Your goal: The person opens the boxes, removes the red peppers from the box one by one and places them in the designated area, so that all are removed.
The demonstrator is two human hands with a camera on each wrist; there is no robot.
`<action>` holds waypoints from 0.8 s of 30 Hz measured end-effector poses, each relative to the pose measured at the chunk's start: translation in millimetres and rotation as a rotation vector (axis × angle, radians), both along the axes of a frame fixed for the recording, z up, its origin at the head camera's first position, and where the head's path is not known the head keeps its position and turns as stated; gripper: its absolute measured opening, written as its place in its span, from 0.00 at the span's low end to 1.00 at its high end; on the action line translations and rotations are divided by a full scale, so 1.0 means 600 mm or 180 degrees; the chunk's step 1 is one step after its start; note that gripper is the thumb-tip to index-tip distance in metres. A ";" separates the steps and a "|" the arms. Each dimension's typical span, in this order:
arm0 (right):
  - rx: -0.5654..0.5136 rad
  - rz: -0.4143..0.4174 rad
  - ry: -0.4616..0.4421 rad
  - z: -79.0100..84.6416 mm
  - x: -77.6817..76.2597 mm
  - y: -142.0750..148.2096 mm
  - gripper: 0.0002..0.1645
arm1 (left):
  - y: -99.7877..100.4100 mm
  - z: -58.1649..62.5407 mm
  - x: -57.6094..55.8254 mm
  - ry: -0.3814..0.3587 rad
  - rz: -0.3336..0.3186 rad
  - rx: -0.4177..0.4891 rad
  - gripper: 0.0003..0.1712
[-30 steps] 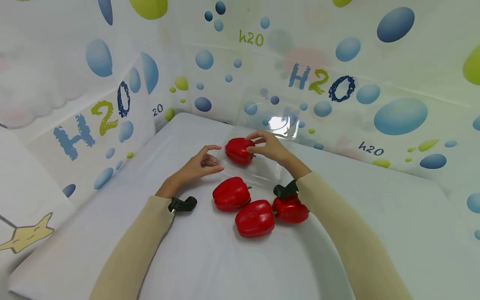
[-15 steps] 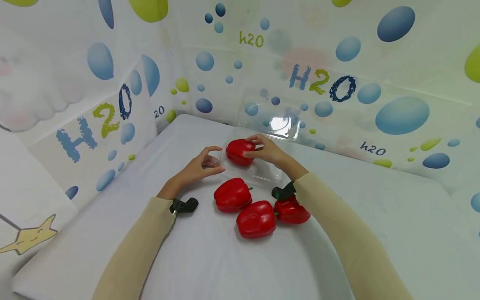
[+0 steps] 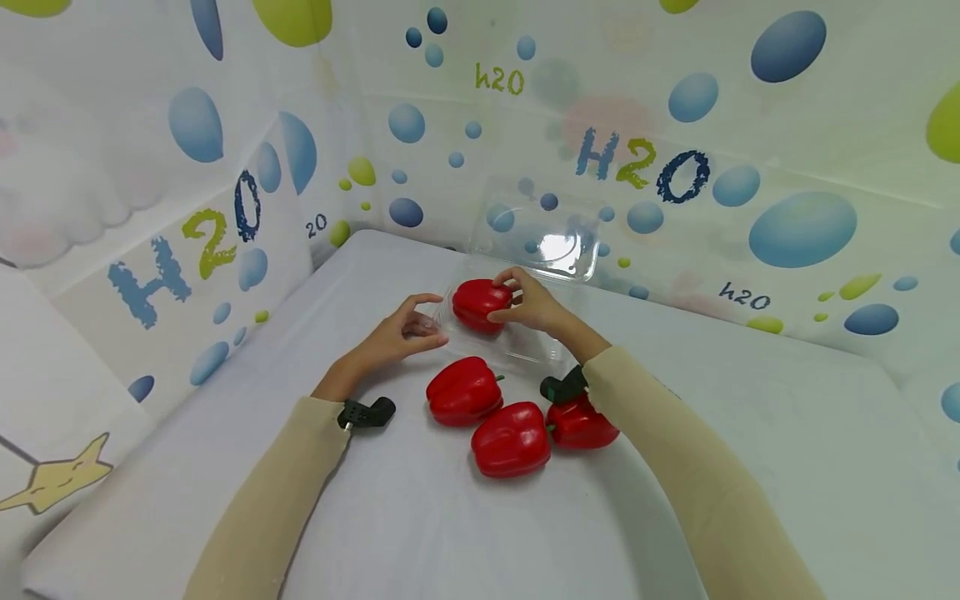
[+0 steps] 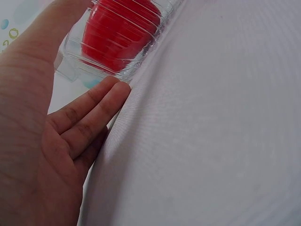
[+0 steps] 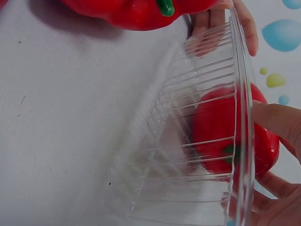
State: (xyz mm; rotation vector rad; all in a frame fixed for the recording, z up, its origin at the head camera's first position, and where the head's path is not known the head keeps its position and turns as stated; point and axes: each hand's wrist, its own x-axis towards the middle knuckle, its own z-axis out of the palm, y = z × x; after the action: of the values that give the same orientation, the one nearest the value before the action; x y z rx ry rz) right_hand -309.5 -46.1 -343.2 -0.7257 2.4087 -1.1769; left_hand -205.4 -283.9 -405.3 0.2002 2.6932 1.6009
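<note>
A red bell pepper [image 3: 477, 306] sits inside an open clear plastic clamshell container [image 3: 536, 348], at its left end. My right hand [image 3: 534, 302] holds this pepper from the right, thumb on the near side and fingers over the far side. In the right wrist view its green stem shows dimly through the ribbed wall. My left hand [image 3: 397, 332] spans the container's left end, thumb and fingers spread apart. Its fairly straight fingers [image 4: 96, 106] reach the container's lower edge in the left wrist view.
Nearer me lie three more red bell peppers: one at left [image 3: 463, 392], one in front [image 3: 511, 440], and one at right [image 3: 581, 422], partly under the right sleeve. The raised clear lid [image 3: 542, 236] stands behind, near the printed wall sheet [image 3: 697, 250]. White cloth covers the table [image 3: 390, 517].
The pepper in the container has turned slightly, its stem now hidden from the head view. My right thumb has shifted lower on it. The left hand stays in place.
</note>
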 end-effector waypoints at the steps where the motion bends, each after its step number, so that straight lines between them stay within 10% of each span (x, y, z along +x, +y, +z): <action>1: 0.0008 0.0000 0.0017 0.000 0.000 0.000 0.35 | 0.000 0.000 0.000 0.0004 -0.0005 0.0008 0.41; 24: -0.0020 0.0215 0.0044 0.006 -0.002 0.016 0.31 | -0.002 -0.003 -0.001 0.0103 -0.0062 0.0036 0.41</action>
State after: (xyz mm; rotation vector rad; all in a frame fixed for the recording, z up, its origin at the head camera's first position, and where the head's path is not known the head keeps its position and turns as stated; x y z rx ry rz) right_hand -310.8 -36.4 -339.4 -0.8133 2.3732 -1.1570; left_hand -205.8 -285.1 -407.1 0.2537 2.6977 1.6219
